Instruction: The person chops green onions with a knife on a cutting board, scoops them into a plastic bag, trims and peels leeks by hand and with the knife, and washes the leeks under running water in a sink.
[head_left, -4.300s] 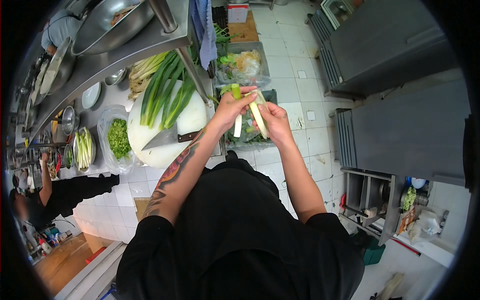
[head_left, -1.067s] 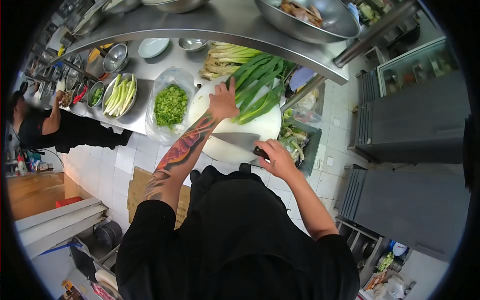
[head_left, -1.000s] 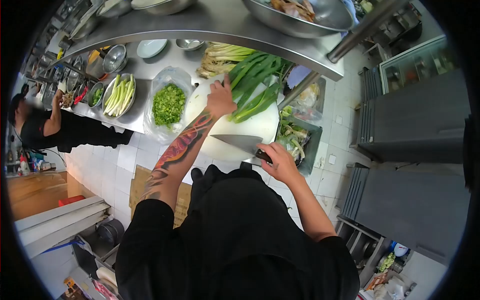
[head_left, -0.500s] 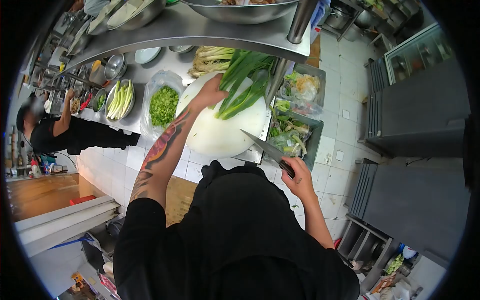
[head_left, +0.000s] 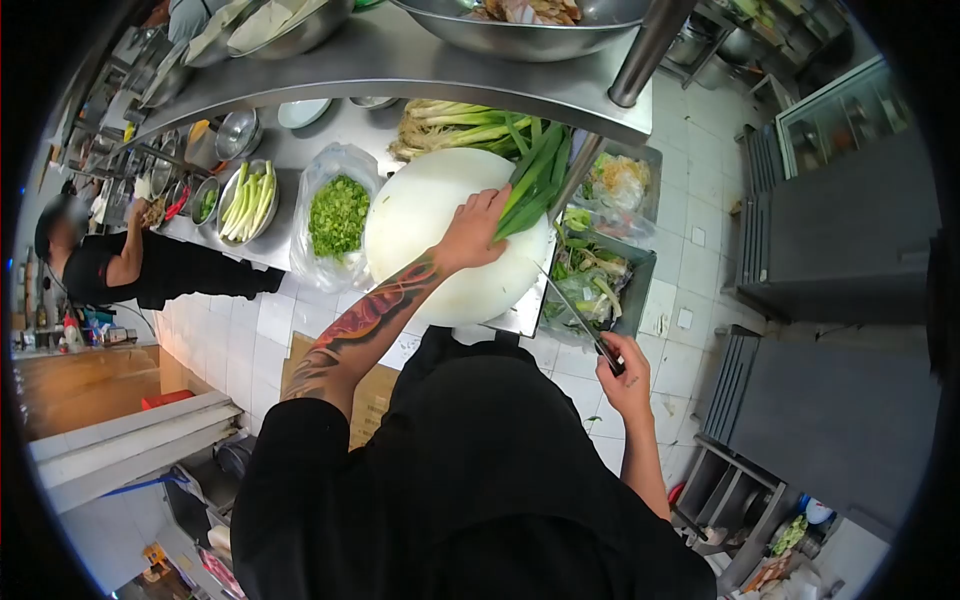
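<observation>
My left hand lies over the round white cutting board, fingers stretched out against a bunch of green onion leaves. The leaves rest at the board's right side, their tips near the table's edge. In my right hand is a kitchen knife, gripped by its dark handle and held off the board's lower right. Its blade points up and left. Behind the board lie more green onions with roots on. To the left, a plastic bag holds chopped green onion.
A bowl of cut white stalks stands left on the steel table. Bins with vegetable scraps and plastic bags sit right of the board. A steel shelf with large bowls overhangs the back. Another person works at far left.
My left hand has moved right across the board, and the leaves have shifted right with it. The knife has moved right and down, away from the board.
</observation>
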